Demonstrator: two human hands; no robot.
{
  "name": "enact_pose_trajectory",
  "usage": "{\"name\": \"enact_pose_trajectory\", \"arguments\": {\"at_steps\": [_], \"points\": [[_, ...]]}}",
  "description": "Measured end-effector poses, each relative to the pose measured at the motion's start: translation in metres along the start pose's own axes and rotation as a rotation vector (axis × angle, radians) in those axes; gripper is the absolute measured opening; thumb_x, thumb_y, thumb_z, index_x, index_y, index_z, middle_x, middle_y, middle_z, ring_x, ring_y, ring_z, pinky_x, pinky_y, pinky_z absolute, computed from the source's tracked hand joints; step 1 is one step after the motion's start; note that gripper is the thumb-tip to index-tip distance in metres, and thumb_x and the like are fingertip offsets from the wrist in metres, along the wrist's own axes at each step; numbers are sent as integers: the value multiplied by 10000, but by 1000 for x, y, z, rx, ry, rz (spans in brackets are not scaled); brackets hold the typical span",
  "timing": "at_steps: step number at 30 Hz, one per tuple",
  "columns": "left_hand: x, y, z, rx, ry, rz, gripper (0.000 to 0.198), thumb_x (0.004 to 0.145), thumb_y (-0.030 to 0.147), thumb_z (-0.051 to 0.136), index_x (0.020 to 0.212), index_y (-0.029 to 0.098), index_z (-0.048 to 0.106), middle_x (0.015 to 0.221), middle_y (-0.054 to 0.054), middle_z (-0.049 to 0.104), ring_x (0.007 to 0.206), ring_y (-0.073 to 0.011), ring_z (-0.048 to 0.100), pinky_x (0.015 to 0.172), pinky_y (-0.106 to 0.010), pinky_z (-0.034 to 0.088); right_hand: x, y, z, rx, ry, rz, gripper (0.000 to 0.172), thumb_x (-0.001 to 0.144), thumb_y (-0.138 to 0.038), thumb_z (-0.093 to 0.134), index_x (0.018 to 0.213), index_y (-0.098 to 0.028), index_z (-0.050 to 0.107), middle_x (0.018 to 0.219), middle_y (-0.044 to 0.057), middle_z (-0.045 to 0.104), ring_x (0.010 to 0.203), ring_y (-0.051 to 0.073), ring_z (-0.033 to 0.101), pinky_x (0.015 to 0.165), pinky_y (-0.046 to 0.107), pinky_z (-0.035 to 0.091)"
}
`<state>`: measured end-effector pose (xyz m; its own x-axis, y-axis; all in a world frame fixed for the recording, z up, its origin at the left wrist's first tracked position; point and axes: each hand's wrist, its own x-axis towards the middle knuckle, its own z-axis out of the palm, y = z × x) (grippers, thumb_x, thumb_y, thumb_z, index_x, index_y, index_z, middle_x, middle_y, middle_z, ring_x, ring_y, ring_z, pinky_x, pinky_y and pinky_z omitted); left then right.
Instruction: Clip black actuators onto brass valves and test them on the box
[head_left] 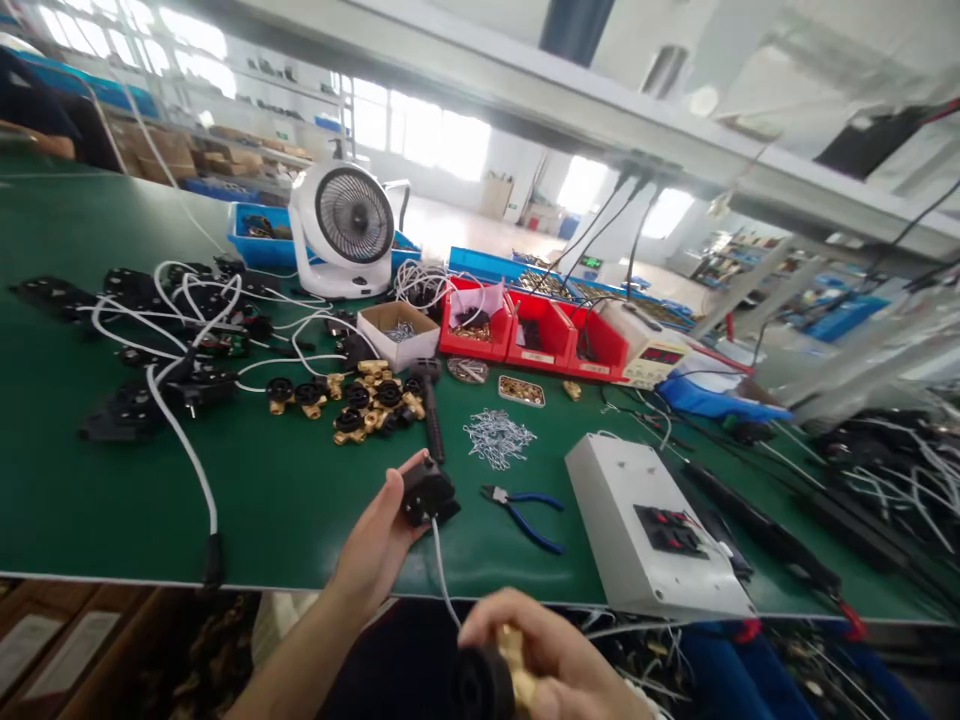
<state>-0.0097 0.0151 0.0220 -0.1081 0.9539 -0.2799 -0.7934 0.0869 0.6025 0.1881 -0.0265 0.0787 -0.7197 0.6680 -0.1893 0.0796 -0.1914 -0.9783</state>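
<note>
Block (pixel 427 492) in left hand (pixel 377 548), brass fitting (pixel 519 672) in right hand (pixel 559 645)

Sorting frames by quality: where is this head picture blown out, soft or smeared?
Head view: the windows behind the fan are blown out white; the right hand and its brass part, close at the bottom edge, are soft; the left hand with the black part is sharper; past the white box, the right side smears.
</note>
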Motion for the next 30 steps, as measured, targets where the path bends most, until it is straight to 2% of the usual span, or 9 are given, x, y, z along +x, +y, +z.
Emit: {"name": "enact_pose_trajectory", "arguments": {"at_steps": [3,6,9,12,16,20,22,27,30], "points": [[-5,8,9,-28,16,-8,638,865,602,672,1335,173,622,1266,-129,703,1207,-261,634,1012,-394,545,18,13,4,278,179,-63,631,836,-633,717,1227,-171,538,891,73,709,596,86,547,507,192,364],[-14,13,19,56,-6,86,655,872,628,647,1362,196,600,1301,-121,690,1236,-261,629,1052,-404,517,27,16,13,442,328,-124,565,826,-467,800,1238,-172,551,986,96,725,593,68,528,594,222,413],[-24,13,25,177,-22,204,638,865,644,647,1337,216,626,1349,-110,666,1253,-255,625,1080,-390,492,29,14,22,498,317,-140,506,851,-412,783,1252,-194,564,989,80,725,580,77,544,642,256,461],[-33,12,25,350,-69,311,590,912,627,589,1359,242,617,1395,-100,636,1303,-262,590,1136,-399,442,30,16,29,495,315,-134,474,870,-427,759,1239,-203,561,926,54,718,573,91,569,626,258,472],[-44,13,23,644,-142,443,492,975,552,526,1413,331,565,1460,-49,586,1347,-261,548,1180,-416,391,31,17,34,493,367,-204,475,865,-427,769,1223,-216,540,792,15,699,608,100,579,592,209,457],[-52,17,25,821,-193,507,436,1007,519,476,1418,387,545,1456,-2,589,1306,-235,577,1180,-408,392,27,12,35,621,275,-171,416,901,-460,717,1180,-204,543,876,59,731,537,63,540,534,180,416],[-54,19,28,880,-210,550,447,1008,520,474,1422,368,545,1442,-5,600,1291,-227,585,1150,-384,429,26,9,36,612,285,-172,429,902,-482,708,1181,-202,541,834,45,720,519,63,538,524,180,420],[-53,22,35,998,-179,641,500,1003,535,472,1414,265,565,1438,-52,604,1303,-236,578,1129,-368,451,27,3,42,357,483,-210,490,862,-486,751,1195,-229,500,670,-44,613,570,112,591,591,236,527],[-52,21,36,1045,-187,677,502,1016,520,450,1427,249,549,1453,-59,590,1322,-226,563,1128,-351,448,30,4,45,315,485,-227,482,885,-507,713,1208,-237,478,661,-48,606,559,121,592,586,254,543]]}}
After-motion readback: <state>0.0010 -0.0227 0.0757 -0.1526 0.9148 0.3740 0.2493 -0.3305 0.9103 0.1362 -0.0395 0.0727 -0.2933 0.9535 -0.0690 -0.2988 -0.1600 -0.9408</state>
